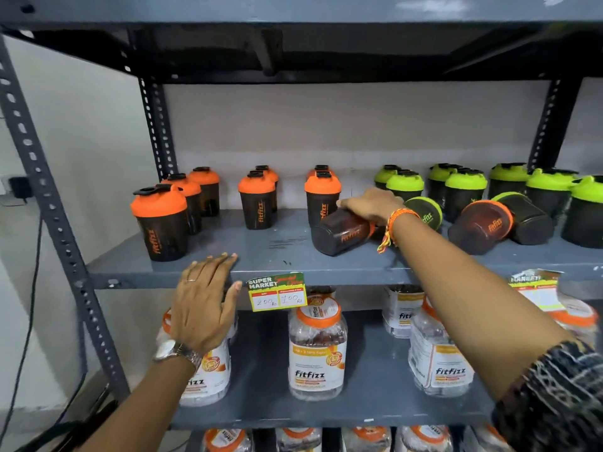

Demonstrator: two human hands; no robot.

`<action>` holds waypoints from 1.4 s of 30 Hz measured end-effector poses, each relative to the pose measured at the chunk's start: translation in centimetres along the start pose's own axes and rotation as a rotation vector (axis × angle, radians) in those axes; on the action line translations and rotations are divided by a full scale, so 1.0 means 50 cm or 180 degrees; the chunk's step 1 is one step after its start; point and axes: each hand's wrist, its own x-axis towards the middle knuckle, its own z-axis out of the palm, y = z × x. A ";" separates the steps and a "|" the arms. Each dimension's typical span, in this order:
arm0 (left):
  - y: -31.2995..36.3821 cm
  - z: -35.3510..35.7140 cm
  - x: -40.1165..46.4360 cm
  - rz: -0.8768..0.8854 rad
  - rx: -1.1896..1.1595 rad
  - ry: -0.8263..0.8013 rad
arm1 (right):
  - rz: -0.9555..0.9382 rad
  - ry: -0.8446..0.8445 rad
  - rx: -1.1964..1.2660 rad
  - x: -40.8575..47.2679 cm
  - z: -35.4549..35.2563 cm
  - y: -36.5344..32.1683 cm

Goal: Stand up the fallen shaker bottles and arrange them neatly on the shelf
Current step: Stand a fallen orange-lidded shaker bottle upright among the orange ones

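Our right hand (372, 205) curls over the lid end of a fallen orange bottle (341, 231), fingers wrapped on it, probably so we can tip it upright from the heavier top. Our left hand (204, 303) lies spread and flat against the front lip of the shelf (261, 252), holding nothing, likely to brace us as we reach. At three o'clock from the gripped bottle lie three more on their sides: a green-lidded one (424, 212) just behind our wrist, then another orange one (479, 226) touching a dark one (525, 218). Upright orange bottles (257, 199) stand at nine o'clock and green ones (465, 190) at one o'clock, so colour seems to set each bottle's place.
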 end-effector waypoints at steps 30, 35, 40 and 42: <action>-0.007 -0.018 -0.010 -0.0036 -0.0287 -0.0282 | -0.1664 0.1522 0.1398 -0.119 0.085 -0.184; -0.002 -0.037 -0.009 0.0000 -0.0349 -0.0348 | -0.2050 0.1692 0.1226 -0.142 0.142 -0.226; -0.005 -0.040 -0.009 0.0089 -0.0316 -0.0392 | -0.2089 0.1721 0.1079 -0.141 0.183 -0.256; -0.006 -0.039 -0.009 0.0083 -0.0321 -0.0398 | -0.2068 0.1716 0.1063 -0.139 0.193 -0.267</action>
